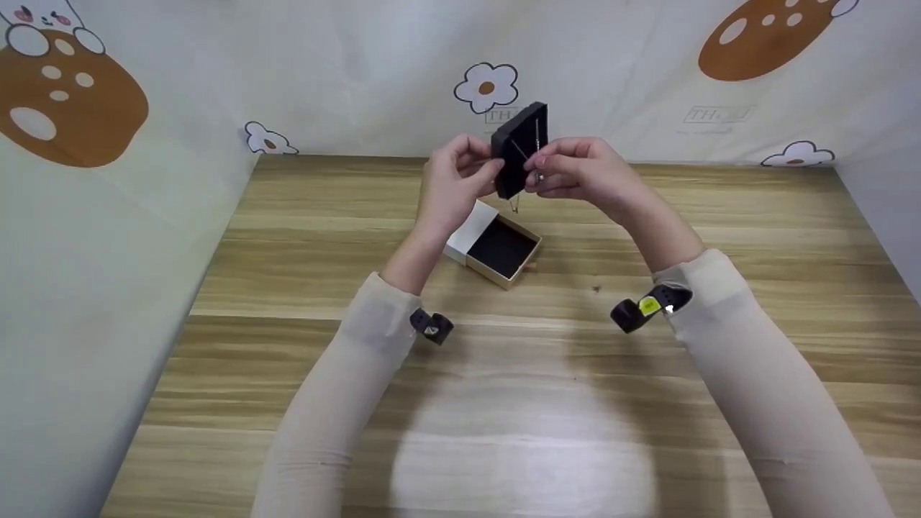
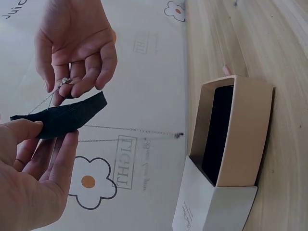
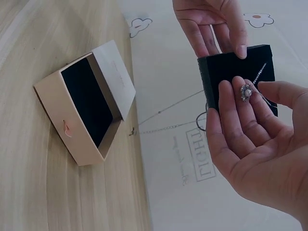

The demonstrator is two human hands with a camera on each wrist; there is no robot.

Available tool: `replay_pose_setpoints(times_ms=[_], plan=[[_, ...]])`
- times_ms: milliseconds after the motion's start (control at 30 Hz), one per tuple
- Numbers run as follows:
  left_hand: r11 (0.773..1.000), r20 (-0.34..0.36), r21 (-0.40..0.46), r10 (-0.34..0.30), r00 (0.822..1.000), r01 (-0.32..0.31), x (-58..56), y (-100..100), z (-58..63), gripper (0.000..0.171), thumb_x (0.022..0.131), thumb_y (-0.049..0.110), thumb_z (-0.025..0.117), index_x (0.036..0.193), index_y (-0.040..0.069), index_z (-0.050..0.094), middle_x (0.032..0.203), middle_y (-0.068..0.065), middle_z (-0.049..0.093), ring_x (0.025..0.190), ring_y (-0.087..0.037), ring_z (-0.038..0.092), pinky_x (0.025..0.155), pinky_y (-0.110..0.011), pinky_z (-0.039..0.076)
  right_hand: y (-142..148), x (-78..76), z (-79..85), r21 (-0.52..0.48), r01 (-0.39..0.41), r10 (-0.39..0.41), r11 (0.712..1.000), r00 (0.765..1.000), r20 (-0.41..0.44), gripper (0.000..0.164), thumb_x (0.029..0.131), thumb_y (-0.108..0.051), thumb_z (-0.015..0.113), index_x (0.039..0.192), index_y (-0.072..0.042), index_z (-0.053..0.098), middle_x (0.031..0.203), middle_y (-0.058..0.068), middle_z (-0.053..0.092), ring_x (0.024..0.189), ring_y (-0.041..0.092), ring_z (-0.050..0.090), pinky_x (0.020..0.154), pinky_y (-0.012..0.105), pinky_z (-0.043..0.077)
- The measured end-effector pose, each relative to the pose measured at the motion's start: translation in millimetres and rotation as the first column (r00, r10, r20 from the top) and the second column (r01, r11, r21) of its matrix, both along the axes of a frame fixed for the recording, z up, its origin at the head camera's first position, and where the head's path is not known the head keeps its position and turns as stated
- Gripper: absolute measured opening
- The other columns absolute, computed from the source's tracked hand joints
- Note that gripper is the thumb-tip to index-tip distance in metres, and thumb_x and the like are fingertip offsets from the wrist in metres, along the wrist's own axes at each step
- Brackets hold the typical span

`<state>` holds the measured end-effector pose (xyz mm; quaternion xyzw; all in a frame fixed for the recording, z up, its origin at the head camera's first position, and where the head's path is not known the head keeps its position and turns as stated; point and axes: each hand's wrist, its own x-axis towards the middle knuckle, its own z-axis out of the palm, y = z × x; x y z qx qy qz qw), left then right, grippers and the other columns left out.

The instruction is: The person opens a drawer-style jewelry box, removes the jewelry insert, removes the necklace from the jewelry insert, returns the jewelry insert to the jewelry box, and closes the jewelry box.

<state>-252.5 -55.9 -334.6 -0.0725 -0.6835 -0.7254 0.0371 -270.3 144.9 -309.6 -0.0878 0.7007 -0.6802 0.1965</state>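
While left hand (image 1: 457,180) grips black pad (image 3: 224,70), right hand (image 1: 583,169) relaxed, pendant (image 3: 246,92) on its fingers (image 3: 232,113)

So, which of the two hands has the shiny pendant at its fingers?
The right hand: the silver pendant lies against its fingers, whereas the left hand grips the black insert by its edge.

Behind the counter's (image 1: 252,288) far edge, the wall covering (image 1: 360,72) bears a boxed "TIGHT" (image 2: 126,162) and a cut-off "Juic" (image 2: 14,8); the white sleeve's (image 2: 226,211) script is illegible.
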Motion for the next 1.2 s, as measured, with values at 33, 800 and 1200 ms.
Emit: replay_pose_setpoints(times_ms=[33,800,1200], plan=[[1.000,-0.001,-0.002,0.003,1.000,-0.003,0.0,0,-0.1,0.009,0.090,-0.004,0.066,0.089,0.002,0.058,0.108,-0.022,0.072,0.100,-0.023,0.072,0.076,-0.029,0.062,0,0.2,0.5,0.001,-0.007,0.007,1.000,1.000,0.008,0.013,0.099,-0.008,0.057,0.094,-0.004,0.069,0.084,0.005,0.074,0.077,0.013,0.073,0.078,0.025,0.061],[0.998,-0.008,-0.059,0.028,1.000,-0.028,-1.5,-2,-9.1,0.008,0.090,-0.003,0.067,0.090,0.000,0.059,0.111,-0.025,0.072,0.103,-0.027,0.072,0.076,-0.026,0.062,0,0.4,9.4,0.003,-0.008,0.008,1.000,0.999,0.043,0.015,0.098,-0.008,0.059,0.088,-0.008,0.071,0.080,0.003,0.074,0.076,0.013,0.073,0.074,0.024,0.060],[0.997,-0.015,-0.081,0.016,1.000,-0.018,-2.1,0,-14.2,0.011,0.090,-0.003,0.066,0.088,0.003,0.058,0.108,-0.023,0.072,0.100,-0.023,0.072,0.076,-0.024,0.061,-2,-1.0,18.6,-0.120,0.031,-0.021,0.992,0.996,0.089,0.009,0.095,-0.008,0.064,0.090,-0.003,0.069,0.081,0.007,0.074,0.075,0.015,0.073,0.079,0.028,0.062]])
